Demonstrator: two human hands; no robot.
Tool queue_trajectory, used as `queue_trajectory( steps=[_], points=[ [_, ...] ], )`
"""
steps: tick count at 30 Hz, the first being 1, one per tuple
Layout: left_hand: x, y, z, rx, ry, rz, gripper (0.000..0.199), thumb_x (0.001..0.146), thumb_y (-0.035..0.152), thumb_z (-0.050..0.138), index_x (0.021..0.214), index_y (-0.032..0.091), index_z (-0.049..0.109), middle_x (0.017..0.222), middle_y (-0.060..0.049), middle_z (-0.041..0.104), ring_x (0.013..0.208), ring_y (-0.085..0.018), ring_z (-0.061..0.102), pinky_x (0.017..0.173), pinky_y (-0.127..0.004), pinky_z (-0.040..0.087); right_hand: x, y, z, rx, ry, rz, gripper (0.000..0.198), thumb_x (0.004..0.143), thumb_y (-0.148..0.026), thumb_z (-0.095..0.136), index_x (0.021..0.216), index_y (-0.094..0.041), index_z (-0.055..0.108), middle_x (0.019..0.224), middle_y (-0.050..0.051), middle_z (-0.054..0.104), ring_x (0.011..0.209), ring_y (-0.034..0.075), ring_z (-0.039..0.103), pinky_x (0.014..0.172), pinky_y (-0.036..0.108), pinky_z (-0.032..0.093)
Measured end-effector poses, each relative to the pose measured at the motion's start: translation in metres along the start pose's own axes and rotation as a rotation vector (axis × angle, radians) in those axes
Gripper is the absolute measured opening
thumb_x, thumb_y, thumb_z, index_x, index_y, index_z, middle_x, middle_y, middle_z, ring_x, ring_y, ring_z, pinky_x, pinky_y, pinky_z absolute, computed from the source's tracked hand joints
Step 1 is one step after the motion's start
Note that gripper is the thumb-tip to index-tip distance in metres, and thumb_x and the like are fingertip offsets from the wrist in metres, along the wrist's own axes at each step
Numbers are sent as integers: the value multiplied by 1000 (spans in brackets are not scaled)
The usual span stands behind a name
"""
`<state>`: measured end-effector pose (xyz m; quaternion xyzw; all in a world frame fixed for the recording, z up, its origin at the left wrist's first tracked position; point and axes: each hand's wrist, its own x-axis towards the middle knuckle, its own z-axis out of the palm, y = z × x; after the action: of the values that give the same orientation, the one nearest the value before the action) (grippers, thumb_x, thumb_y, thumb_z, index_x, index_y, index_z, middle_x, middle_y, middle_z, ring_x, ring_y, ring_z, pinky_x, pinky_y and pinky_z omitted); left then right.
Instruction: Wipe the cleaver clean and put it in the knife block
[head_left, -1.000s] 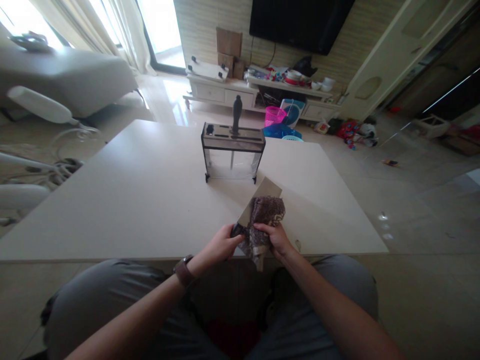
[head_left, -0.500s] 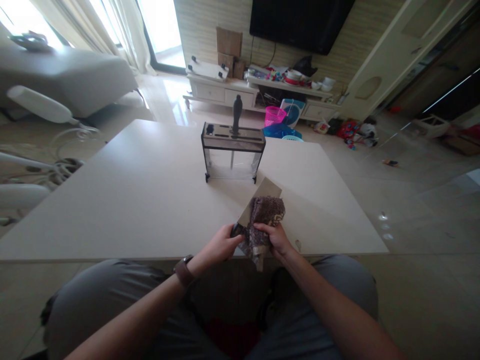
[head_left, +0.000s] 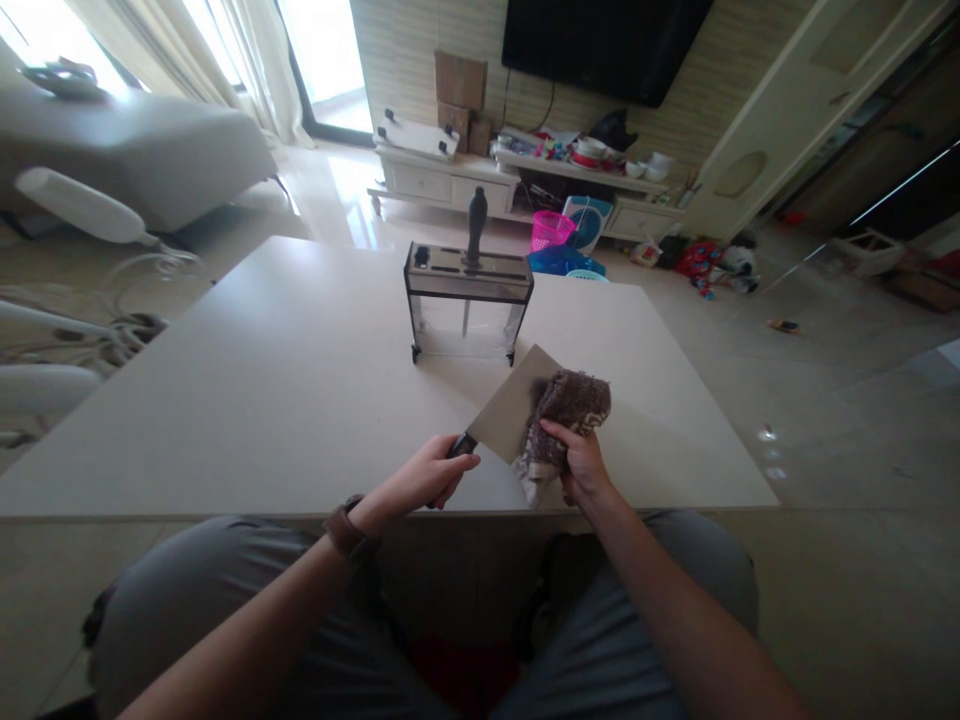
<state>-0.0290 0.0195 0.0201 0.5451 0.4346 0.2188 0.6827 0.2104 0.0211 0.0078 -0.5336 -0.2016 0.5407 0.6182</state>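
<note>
My left hand (head_left: 437, 470) is closed around the black handle of a cleaver (head_left: 510, 405), whose broad grey blade points away from me and to the right above the table's near edge. Bunched in my right hand (head_left: 581, 455) is a brown patterned cloth (head_left: 570, 405), held against the right side of the blade and covering part of it. Beyond the blade tip a knife block (head_left: 472, 290) with clear sides stands upright. One knife (head_left: 476, 225) sits in it with its dark handle up.
The white table (head_left: 300, 400) spreads out before my knees. A white chair (head_left: 82, 205) is at the left. Past the table are a pink basket (head_left: 551, 230), blue containers (head_left: 562, 262) and a low white cabinet (head_left: 427, 182) under a television (head_left: 600, 45).
My right hand has moved the cloth to the right and slightly away from me, uncovering more of the blade near the handle. My left hand has shifted a little left with the cleaver.
</note>
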Motion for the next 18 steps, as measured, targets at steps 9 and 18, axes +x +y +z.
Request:
queue_trajectory(
  steps=[9, 18],
  points=[
    [5, -11, 21, -27, 32, 16, 27, 86, 46, 62, 87, 21, 51, 42, 11, 44, 32, -9, 38, 34, -19, 29, -14, 30, 6, 6, -116, 143, 43, 51, -23, 94, 91, -19, 78, 92, 4, 84, 78, 24, 77, 77, 38, 64],
    [3, -9, 30, 1, 33, 25, 24, 86, 43, 62, 86, 21, 53, 43, 10, 45, 34, -9, 38, 36, -20, 29, -16, 28, 6, -17, -61, 139, 42, 50, -21, 92, 89, -17, 80, 83, 4, 83, 69, 22, 75, 69, 35, 64]
  ],
)
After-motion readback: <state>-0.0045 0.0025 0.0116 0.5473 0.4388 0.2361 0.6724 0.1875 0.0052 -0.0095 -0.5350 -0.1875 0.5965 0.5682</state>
